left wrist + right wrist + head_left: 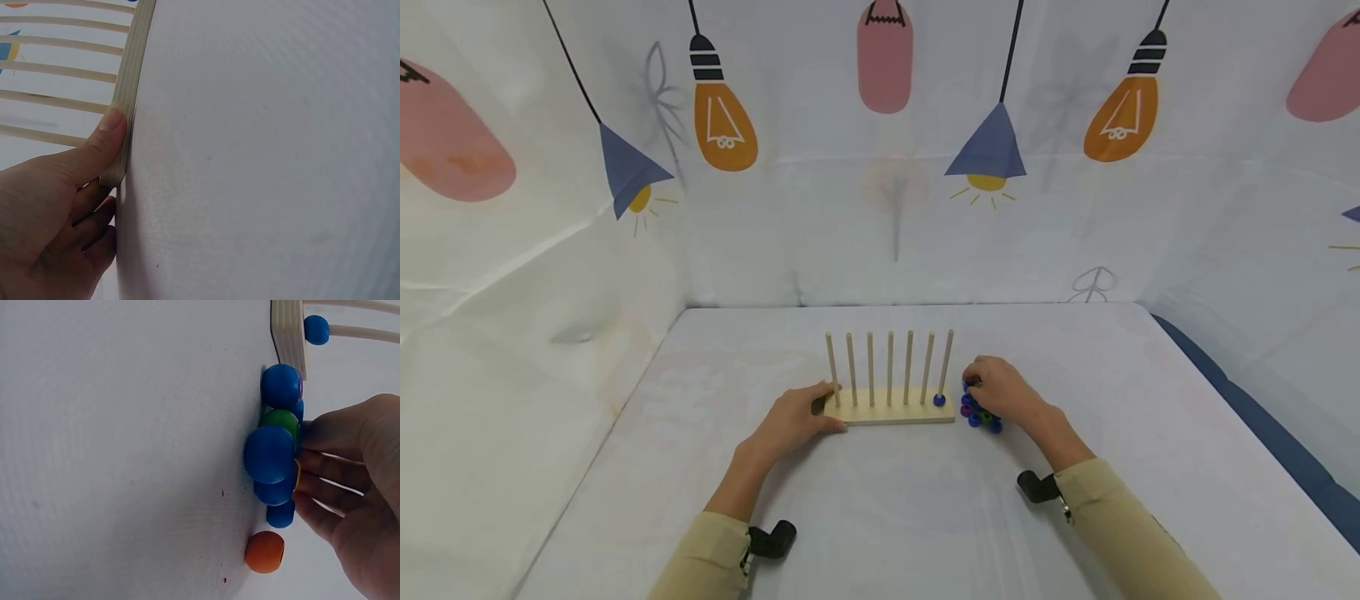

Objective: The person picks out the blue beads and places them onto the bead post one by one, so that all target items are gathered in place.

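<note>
A pale wooden base [887, 414] with several upright pegs [891, 367] stands on the table. One blue bead [939, 400] sits at the foot of its rightmost peg. My left hand [793, 417] grips the left end of the base, and in the left wrist view its thumb [111, 122] lies along the front edge. To the right of the base lies a cluster of loose beads [269, 454], mostly blue, one green. My right hand [1003, 389] reaches down to this cluster, fingertips touching it from behind; whether they pinch a bead is hidden.
An orange bead [264, 552] lies at the near side of the cluster in the right wrist view. The white-covered table [895, 508] meets a patterned cloth backdrop [850, 208] at the back and sides. Dark blue material [1262, 417] shows beyond the right edge.
</note>
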The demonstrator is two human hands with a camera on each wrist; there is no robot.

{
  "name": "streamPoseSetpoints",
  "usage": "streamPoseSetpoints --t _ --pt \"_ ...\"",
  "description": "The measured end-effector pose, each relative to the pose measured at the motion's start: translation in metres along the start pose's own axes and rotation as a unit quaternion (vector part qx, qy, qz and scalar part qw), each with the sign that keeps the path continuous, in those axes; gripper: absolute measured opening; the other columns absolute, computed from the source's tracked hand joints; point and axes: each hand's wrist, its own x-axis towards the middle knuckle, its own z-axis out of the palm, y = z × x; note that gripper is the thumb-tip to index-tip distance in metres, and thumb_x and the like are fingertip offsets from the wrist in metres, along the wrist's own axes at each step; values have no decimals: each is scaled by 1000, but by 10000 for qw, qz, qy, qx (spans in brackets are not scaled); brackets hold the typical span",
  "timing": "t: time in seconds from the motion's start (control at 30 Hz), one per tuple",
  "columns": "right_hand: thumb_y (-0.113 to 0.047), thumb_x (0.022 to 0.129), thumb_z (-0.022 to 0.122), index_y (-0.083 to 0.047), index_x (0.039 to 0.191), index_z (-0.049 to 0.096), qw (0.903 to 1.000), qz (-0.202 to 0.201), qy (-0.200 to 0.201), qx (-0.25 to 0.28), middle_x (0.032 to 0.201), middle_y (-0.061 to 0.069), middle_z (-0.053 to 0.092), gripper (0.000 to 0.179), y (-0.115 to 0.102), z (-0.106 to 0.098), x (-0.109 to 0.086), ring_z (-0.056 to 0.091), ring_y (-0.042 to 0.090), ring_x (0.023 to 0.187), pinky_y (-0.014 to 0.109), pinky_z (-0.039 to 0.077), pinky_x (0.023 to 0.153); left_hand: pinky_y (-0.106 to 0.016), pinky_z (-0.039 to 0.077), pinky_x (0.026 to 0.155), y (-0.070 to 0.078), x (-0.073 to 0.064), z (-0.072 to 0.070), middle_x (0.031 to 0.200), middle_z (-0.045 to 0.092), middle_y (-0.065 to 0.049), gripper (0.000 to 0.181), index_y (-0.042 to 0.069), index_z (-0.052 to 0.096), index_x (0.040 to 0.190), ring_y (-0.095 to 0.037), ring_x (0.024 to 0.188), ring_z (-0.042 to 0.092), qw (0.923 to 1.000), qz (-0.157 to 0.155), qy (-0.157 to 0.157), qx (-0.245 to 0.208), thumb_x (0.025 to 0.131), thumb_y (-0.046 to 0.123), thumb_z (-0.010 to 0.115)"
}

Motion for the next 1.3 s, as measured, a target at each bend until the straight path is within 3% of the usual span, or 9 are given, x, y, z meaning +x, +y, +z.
streamPoseSetpoints --t 0.7,1.3 --pt "-2 89 67 1 108 73 9981 -541 177 213 99 10 72 20 -8 -10 -9 67 24 94 43 58 85 -52 38 115 -1 0 2 148 53 -12 71 16 54 144 -35 141 44 10000 25 34 31 82 38 81" --pt "1 86 71 2 107 73 9905 -1027 698 583 98 11 71 22 -24 -31 -15 68 31 95 47 58 84 -52 40 113 2 0 1 146 55 -11 69 16 57 142 -34 140 46 9999 14 79 73 81 37 82"
